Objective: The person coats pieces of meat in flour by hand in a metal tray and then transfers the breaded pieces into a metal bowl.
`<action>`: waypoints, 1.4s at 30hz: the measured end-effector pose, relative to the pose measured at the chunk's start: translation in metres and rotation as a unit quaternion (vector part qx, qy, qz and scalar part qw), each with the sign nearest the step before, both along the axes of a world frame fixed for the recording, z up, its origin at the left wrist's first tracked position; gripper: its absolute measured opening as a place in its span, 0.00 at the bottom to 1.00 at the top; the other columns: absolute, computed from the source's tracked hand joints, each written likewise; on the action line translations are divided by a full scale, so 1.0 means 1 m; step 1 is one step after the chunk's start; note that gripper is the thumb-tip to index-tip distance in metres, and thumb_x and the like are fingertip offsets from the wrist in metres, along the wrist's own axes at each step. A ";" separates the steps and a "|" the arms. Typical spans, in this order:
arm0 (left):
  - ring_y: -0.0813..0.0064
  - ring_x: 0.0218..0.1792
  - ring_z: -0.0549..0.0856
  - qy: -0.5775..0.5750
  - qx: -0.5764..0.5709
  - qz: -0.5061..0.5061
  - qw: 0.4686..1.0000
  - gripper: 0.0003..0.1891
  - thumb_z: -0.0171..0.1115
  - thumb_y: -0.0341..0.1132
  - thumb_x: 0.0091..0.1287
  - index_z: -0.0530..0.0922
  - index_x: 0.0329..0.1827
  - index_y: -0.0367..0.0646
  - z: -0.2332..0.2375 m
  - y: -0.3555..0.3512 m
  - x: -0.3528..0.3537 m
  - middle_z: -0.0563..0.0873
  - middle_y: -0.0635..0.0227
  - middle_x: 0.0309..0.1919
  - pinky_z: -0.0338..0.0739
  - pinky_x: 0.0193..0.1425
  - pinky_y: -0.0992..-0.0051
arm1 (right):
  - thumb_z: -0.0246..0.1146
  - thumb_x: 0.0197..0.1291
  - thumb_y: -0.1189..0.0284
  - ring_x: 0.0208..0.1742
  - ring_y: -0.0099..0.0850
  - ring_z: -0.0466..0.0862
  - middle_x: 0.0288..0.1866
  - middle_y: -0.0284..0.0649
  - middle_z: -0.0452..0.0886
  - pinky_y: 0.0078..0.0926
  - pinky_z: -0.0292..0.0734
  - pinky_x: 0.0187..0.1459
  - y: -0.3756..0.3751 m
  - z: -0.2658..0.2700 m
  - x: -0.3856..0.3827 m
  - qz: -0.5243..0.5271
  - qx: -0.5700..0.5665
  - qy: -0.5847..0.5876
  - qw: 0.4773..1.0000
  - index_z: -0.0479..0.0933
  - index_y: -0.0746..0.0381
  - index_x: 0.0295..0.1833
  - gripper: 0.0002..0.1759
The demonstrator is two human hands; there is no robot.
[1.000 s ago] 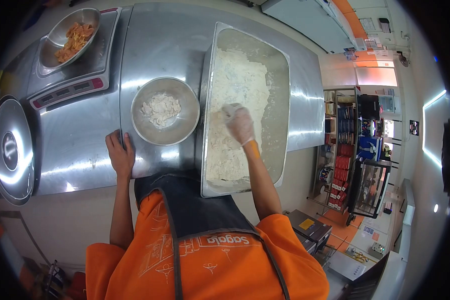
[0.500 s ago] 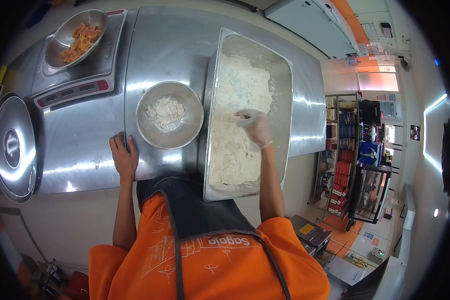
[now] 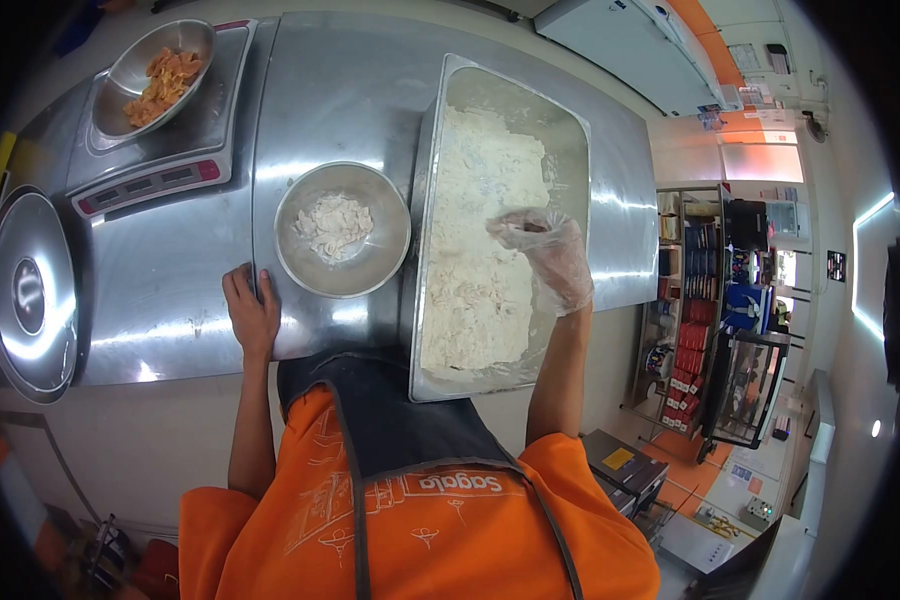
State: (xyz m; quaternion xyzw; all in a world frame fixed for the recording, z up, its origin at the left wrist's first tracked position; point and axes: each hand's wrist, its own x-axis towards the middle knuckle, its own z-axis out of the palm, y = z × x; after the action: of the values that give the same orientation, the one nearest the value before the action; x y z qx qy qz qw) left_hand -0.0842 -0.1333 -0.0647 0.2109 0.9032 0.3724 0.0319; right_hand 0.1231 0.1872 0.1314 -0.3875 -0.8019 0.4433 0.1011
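My right hand, in a clear plastic glove, is over a deep metal tray of white flour. Its fingers are curled together, and what they hold, if anything, I cannot make out. Flour-coated pieces lie on the flour nearer to me. Bare, my left hand rests flat at the front edge of the steel table, thumb apart from the fingers. Between the hands stands a round metal bowl with white-coated pieces inside.
On a digital scale at the far left, a tilted metal bowl holds orange-brown pieces. A large round metal lid or basin is at the left edge. Shelves with red and blue packs stand off to the right.
My right hand has moved right and slightly up over the flour, its gloved back turning more into view. My left hand has stayed at the table edge.
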 end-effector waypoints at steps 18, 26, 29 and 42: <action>0.48 0.52 0.79 -0.003 0.003 -0.012 1.000 0.17 0.55 0.39 0.74 0.74 0.56 0.32 -0.004 0.000 0.000 0.75 0.50 0.50 0.74 0.56 0.58 | 0.63 0.53 0.72 0.38 0.45 0.83 0.37 0.46 0.84 0.40 0.80 0.43 0.003 -0.178 -0.041 0.157 0.423 -0.186 0.873 0.82 0.59 0.36 0.06; 0.48 0.51 0.79 -0.001 0.005 -0.011 1.000 0.17 0.55 0.38 0.74 0.74 0.55 0.32 -0.005 -0.002 -0.001 0.75 0.50 0.50 0.74 0.56 0.58 | 0.61 0.58 0.71 0.30 0.45 0.83 0.29 0.51 0.81 0.39 0.75 0.34 0.026 -0.124 -0.015 0.056 0.362 -0.121 0.923 0.80 0.64 0.36 0.08; 0.48 0.51 0.79 -0.001 0.001 -0.010 1.000 0.17 0.55 0.38 0.74 0.74 0.55 0.32 -0.004 0.000 -0.002 0.76 0.51 0.49 0.74 0.56 0.58 | 0.62 0.56 0.69 0.34 0.49 0.83 0.33 0.50 0.83 0.43 0.77 0.37 0.048 -0.125 0.015 0.020 0.287 -0.155 0.945 0.82 0.59 0.37 0.07; 0.49 0.51 0.79 0.004 0.007 -0.005 1.000 0.17 0.56 0.38 0.73 0.74 0.55 0.32 -0.002 0.000 0.001 0.76 0.51 0.49 0.74 0.55 0.58 | 0.56 0.61 0.72 0.34 0.51 0.82 0.31 0.51 0.81 0.44 0.77 0.38 0.013 -0.187 0.025 0.257 0.356 -0.229 0.869 0.78 0.67 0.34 0.09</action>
State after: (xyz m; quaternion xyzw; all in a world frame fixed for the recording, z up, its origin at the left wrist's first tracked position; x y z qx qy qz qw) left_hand -0.0835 -0.1328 -0.0663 0.2167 0.8996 0.3782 0.0287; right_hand 0.1479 0.2000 -0.0554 -0.1963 -0.9772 0.0371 -0.0712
